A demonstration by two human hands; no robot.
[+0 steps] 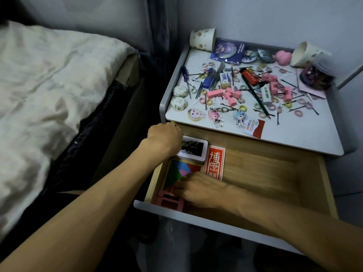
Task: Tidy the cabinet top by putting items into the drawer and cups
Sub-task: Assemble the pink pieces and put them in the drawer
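Settling fingers: our right hand point(198, 190) reaches into the front left corner of the pale wooden drawer point(275, 173), fingers stretched onto the pink plastic puzzle blocks point(170, 201); blur hides whether they pinch or merely press.
Bracing hand: our left hand point(165, 137) curls over the drawer's left wall at the back, gripping it, knuckles above the white card box with a dark picture point(193, 149).
Neighbours: the multicoloured flat tangram puzzle point(179, 171) touches the blocks; the red paper packet with white characters point(214, 163) lies just beside it.
Doing it well: we judge the blocks should sit flat and flush in the corner, not riding onto the tangram, leaving the bare floor to the right for more.
Left to clear: more pink blocks point(230, 95), pastel hair rings point(243, 108) and black hairpins point(278, 119) litter the white cabinet top point(294, 134).
Cups: one spotted paper cup point(202, 38) stands at the back left; another paper cup point(306, 54) lies tipped at the back right, and we would right it first.
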